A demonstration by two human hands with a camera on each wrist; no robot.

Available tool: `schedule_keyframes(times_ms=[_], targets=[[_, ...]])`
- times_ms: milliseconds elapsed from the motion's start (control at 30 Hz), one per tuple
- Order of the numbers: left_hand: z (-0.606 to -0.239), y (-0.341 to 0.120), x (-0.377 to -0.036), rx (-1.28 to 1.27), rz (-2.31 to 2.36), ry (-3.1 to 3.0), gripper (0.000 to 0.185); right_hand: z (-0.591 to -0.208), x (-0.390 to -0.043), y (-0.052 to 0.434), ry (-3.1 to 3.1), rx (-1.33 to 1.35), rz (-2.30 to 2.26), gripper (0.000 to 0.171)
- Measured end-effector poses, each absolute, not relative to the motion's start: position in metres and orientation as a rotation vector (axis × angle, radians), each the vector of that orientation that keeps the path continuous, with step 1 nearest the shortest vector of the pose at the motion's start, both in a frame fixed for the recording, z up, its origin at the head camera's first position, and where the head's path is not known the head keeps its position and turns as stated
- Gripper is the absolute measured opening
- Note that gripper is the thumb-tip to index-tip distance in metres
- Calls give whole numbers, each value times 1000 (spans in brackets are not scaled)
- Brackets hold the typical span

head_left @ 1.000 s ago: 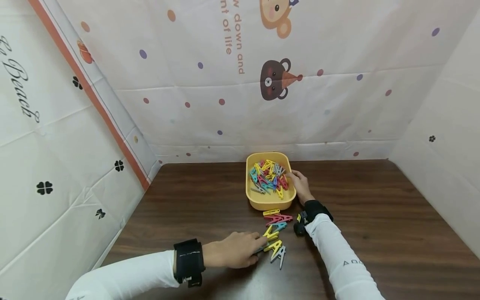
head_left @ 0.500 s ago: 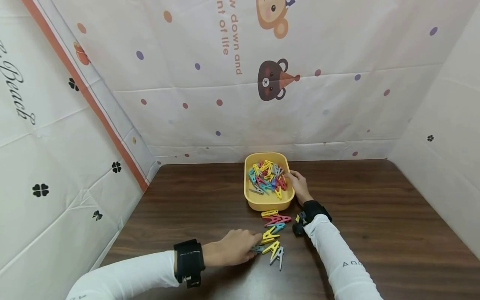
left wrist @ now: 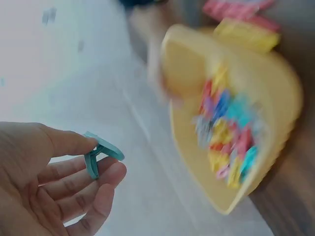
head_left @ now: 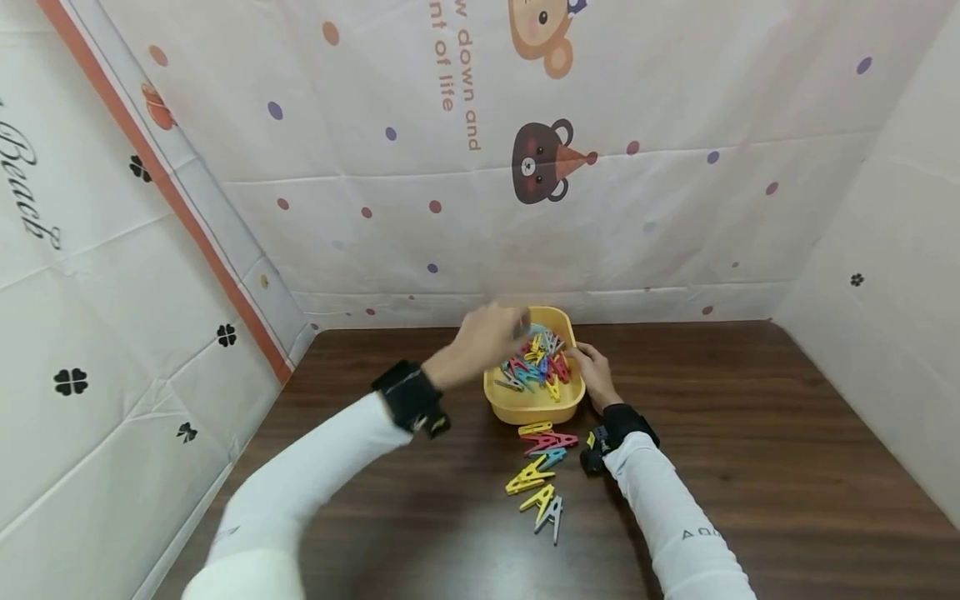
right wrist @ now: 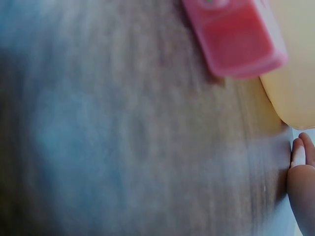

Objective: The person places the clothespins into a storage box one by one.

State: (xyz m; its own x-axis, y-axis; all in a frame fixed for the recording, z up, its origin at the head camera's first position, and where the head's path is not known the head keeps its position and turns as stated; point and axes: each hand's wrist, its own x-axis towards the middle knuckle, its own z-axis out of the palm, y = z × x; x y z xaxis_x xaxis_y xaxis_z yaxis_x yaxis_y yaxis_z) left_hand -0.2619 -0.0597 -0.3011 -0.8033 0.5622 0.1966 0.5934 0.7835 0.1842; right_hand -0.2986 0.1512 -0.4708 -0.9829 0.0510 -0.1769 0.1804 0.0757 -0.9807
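Note:
A teal clothespin point(left wrist: 109, 148) is pinched between the thumb and fingers of my left hand point(head_left: 486, 340), which is raised over the left side of a yellow plastic basket point(head_left: 532, 412). Inside the basket lies a pile of clothespins point(head_left: 546, 365) in yellow, red, blue, teal and grey; my left hand hides its far left part. My right hand point(head_left: 596, 375) grips the basket's right rim, with the thumb at the edge. In the left wrist view that hand is blurred.
Several loose clothespins lie in a line in front of the basket: yellow, red point(head_left: 551, 442), teal point(head_left: 552, 457), more yellow point(head_left: 531, 477) and a grey one point(head_left: 551, 518). The dark wooden table point(head_left: 405, 475) meets patterned cloth walls point(head_left: 420, 242) at its back and sides.
My left hand has picked up a clothespin from the loose line and moved up and away to above the basket. My right hand has stayed at the rim.

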Motion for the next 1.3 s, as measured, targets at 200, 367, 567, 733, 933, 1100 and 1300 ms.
schedule_keyframes(times_ms=[200, 367, 567, 733, 933, 1100, 1300], targets=[[-316, -31, -345, -510, -612, -3052, 18, -470, -298, 148, 2244, 258, -2078, 52], [-369, -20, -376, -244, -445, -3168, 14, -475, -296, 137, 2223, 255, -2098, 50], [-405, -27, -382, -182, -221, -3218, 17, -482, -293, 120, 2218, 219, -2090, 49], [-400, -41, -381, -285, -162, -3232, 17, -482, -293, 116, 2208, 228, -2111, 47], [-362, -70, -346, -757, -304, -2947, 22, -482, -295, 123, 2237, 244, -2086, 49], [-358, -92, -262, -1224, -323, -2461, 8, -482, -294, 132, 2244, 253, -2061, 50], [-395, -96, -182, -1706, -126, -2524, 38, -472, -297, 150, 2272, 258, -2053, 52]])
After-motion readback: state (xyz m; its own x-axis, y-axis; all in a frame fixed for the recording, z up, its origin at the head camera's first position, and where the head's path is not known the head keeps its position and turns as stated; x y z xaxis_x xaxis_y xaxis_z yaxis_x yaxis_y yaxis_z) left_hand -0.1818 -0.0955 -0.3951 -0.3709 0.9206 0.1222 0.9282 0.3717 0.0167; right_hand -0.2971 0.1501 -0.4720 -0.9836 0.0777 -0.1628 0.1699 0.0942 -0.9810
